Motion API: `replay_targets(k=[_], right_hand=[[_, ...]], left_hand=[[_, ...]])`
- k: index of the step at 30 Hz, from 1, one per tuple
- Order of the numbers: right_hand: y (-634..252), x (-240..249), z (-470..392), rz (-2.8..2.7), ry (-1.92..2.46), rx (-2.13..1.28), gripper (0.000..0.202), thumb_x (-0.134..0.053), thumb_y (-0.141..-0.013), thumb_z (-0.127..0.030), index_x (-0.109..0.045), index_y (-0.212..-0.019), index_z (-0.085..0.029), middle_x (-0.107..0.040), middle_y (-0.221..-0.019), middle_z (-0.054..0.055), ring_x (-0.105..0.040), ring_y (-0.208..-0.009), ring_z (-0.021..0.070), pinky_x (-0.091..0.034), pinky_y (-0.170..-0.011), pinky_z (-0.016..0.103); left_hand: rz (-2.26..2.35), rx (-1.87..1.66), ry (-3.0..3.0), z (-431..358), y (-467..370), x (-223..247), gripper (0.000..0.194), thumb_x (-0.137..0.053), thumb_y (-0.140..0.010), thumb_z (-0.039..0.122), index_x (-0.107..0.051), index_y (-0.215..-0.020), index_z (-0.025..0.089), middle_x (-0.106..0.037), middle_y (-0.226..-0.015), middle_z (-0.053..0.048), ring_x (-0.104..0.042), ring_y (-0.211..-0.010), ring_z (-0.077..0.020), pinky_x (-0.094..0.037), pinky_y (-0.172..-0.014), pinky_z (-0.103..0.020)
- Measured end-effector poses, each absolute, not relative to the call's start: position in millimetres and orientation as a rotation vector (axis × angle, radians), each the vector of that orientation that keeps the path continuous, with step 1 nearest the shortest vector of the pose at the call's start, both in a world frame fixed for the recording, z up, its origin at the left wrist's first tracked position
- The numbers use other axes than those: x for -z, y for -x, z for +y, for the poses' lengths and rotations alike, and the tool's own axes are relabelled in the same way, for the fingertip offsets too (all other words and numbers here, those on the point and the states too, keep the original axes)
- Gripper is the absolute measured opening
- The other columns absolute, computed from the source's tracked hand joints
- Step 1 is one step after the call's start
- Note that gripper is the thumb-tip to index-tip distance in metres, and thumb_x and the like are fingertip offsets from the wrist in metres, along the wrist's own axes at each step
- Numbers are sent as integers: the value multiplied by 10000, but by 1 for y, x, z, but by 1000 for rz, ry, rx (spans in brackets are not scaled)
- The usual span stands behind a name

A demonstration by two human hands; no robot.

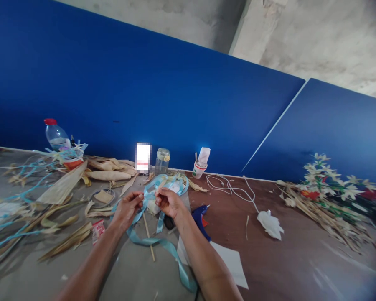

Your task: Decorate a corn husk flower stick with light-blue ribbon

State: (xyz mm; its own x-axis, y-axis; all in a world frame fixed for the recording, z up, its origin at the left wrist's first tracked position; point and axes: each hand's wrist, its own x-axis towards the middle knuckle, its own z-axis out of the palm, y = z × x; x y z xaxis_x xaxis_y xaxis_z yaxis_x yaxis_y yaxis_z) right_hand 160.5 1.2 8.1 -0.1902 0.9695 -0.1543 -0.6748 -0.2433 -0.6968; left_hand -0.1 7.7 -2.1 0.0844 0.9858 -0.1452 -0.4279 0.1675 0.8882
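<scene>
A long light blue satin ribbon (144,241) loops around and between my hands, its tail trailing down over the table. My left hand (130,209) is closed in a pinch on the ribbon. Close to it, on the right, my right hand (171,202) also pinches the ribbon, with thumb and forefinger together; the exact grip is small and partly hidden. Under the ribbon lies a thin wooden stick (148,236). A blue glue gun (200,219) rests just right of my right wrist, above a white sheet (230,261).
Dried husks (111,174) and blue-wrapped stems (15,240) spread over the left side. A plastic bottle (55,134), a glass jar (162,162) and a cup (199,169) stand by the blue partition (175,96). A white cable (235,188) and white flowers (326,175) are at right.
</scene>
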Motion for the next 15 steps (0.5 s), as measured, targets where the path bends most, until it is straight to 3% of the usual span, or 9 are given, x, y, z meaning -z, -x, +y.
replay_targets(k=[15], right_hand=[[-163, -13, 1, -563, 692, -1712, 110, -673, -648, -161, -568, -620, -144, -587, -557, -17, -471, -434, 67, -378, -429, 186]], left_hand=[[994, -1192, -945, 6, -3, 6, 333, -791, -514, 354, -568, -663, 157, -538, -524, 49, -433, -420, -65, -282, -419, -185]])
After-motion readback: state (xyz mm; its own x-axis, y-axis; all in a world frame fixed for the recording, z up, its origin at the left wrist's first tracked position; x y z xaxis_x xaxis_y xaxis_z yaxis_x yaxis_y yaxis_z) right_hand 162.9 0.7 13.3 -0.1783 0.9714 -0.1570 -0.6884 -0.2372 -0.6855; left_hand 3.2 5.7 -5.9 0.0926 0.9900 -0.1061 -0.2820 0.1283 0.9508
